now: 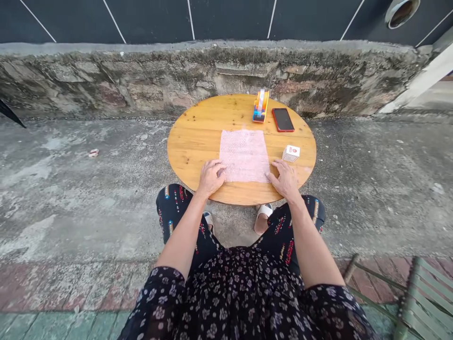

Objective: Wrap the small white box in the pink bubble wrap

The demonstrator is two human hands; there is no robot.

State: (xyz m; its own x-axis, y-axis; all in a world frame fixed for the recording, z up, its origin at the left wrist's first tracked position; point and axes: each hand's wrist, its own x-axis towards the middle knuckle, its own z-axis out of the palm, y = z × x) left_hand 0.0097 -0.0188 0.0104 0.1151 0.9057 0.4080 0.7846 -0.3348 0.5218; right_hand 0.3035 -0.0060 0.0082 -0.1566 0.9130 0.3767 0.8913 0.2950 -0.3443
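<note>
A pink sheet of bubble wrap lies flat on the round wooden table. My left hand rests at its lower left corner, fingers stretched out and thumb on the edge of the sheet. At the lower right corner is my right hand, its fingers extended on the tabletop and its thumb touching the sheet's edge. Just beyond the right fingertips stands a small white box with red print. Neither hand grips anything.
A tape dispenser in orange and blue stands at the table's far side, beside a phone with a red edge. Behind the table runs a low stone wall. A green slatted chair is at the lower right.
</note>
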